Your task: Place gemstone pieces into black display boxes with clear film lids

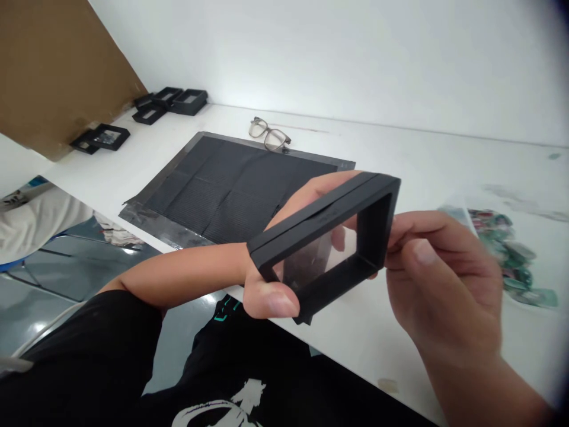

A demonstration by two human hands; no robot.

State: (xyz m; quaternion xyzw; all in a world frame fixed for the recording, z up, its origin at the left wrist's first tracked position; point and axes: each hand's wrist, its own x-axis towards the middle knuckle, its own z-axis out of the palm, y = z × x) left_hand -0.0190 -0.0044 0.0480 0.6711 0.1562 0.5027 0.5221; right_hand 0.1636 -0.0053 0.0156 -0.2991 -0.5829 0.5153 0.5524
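The left hand (270, 298) has its grip clamped on the black frame (326, 214), whose clear pane (306, 264) seems fitted; the right hand (448, 284) bends beside it, grip unclear. What remains cannot be told.

Open tabletop (391, 145) between eyeglasses (268, 131) and green pieces (518, 255), with black frame (326, 213) and right hand (448, 290) in the way in front

I can see a black, deep-sided rectangular frame (326, 213), a seam along its upper side, a see-through pane (306, 264) inside, held aloft and tilted, right end higher, near the picture's centre
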